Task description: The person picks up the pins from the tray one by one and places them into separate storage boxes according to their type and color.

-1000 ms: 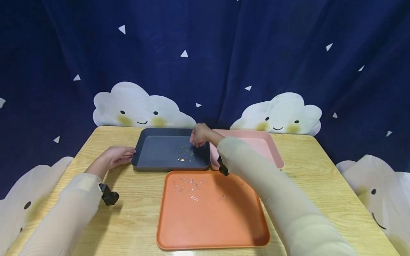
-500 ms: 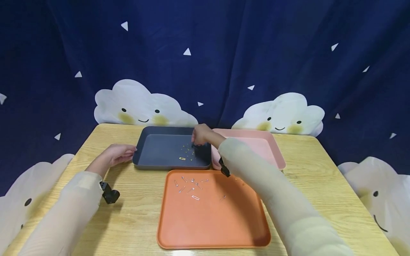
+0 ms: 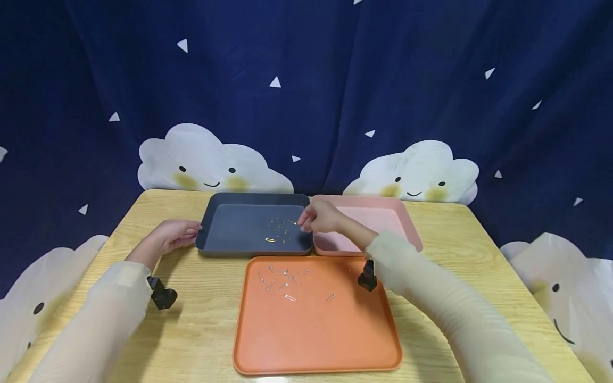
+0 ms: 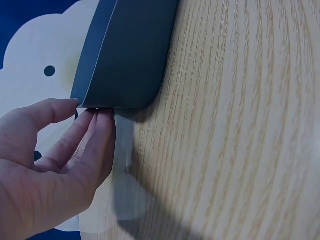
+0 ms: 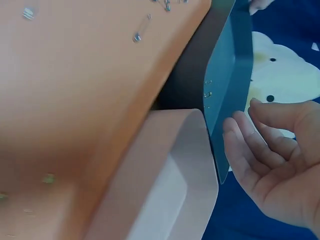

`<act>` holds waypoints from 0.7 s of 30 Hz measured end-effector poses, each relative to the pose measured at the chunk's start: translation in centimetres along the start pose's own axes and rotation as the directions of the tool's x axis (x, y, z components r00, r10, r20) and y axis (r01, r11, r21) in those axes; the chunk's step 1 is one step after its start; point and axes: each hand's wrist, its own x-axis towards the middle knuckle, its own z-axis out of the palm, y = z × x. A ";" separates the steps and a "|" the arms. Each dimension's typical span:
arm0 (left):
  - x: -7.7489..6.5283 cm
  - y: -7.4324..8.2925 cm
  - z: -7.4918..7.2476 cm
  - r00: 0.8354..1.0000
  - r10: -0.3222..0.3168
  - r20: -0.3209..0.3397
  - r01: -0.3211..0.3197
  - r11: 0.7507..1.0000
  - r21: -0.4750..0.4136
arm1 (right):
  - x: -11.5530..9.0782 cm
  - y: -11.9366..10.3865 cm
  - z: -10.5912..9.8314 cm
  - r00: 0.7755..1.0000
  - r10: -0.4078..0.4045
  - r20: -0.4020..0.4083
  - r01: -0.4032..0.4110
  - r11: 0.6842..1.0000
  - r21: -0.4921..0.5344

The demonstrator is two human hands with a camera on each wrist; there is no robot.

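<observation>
My left hand [image 3: 178, 234] pinches the left wall of the dark grey tray [image 3: 230, 226]; in the left wrist view the thumb [image 4: 62, 107] lies at the rim and the fingertips are against the outer wall. Over the seam between the grey tray and the pink tray [image 3: 407, 226] is my right hand [image 3: 323, 217]. Its thumb and fingers stand apart in the right wrist view, with nothing seen between them. A gold safety pin [image 3: 292, 222] lies in the grey tray right by its fingertips. Several small gold pins [image 3: 270, 240] lie scattered left of it.
In front, an orange tray [image 3: 316, 340] holds several silver safety pins [image 3: 290, 298], mostly at its upper left. A few gold pins [image 5: 48, 178] are on its right side. The wooden table [image 3: 196, 330] backs onto a dark blue curtain [image 3: 306, 96].
My right hand has moved right and toward me from inside the grey tray, its fingers loosened. A gold safety pin now shows by its fingertips. The left hand keeps its hold.
</observation>
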 end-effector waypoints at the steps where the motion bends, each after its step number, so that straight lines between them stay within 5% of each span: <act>1: 0.0 0.0 0.0 1.000 0.001 0.000 -0.001 1.000 0.002 | -0.6 0.4 0.0 1.000 -0.008 -0.014 0.008 1.000 0.008; 8: 0.0 -0.1 -0.2 1.000 0.007 0.006 -0.007 1.000 -0.005 | -5.4 2.6 0.2 0.989 -0.093 -0.112 0.092 0.996 -0.014; 21: 0.2 -0.2 0.1 1.000 -0.005 0.001 0.005 1.000 0.010 | -11.9 7.0 1.3 0.976 -0.168 -0.142 0.162 0.985 -0.058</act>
